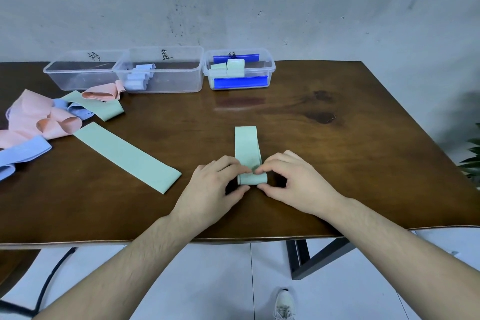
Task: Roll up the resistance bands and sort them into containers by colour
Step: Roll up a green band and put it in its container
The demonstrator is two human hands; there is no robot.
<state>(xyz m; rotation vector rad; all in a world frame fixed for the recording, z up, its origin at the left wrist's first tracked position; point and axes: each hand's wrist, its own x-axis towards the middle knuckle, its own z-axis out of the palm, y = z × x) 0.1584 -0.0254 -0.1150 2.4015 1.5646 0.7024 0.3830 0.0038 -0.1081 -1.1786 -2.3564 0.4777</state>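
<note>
A: What are the hands doing?

B: Both are pinching the near end of a green band [248, 149] lying on the table [324, 143]. The left hand [217, 191] is curling its fingers over the rolled end from the left, thumb tucked under it. The right hand [296, 184] is doing the same from the right, fingertips meeting the left ones on top of the roll.

A: So where is that band sitting?

B: Near the front edge, about the middle. Its near end is rolled between the fingers and the rest is lying flat, running away from the person.

A: And the other bands?

B: A second green band [127, 157] is lying flat to the left, well apart from the hands. Further left a heap [39, 122] of pink, blue and green bands is spreading toward the table's left edge.

A: Are the containers showing?

B: Three clear ones are standing in a row at the back. The left box [78, 75] is looking bare inside, though I cannot tell for sure. The middle box [171, 78] is holding rolled blue bands [139, 78]. The right box [267, 67] is holding rolled green bands [231, 67], and it is showing bright blue strips on its walls.

A: Anything below the table?

B: A shoe [284, 305] is showing on the pale floor.
</note>
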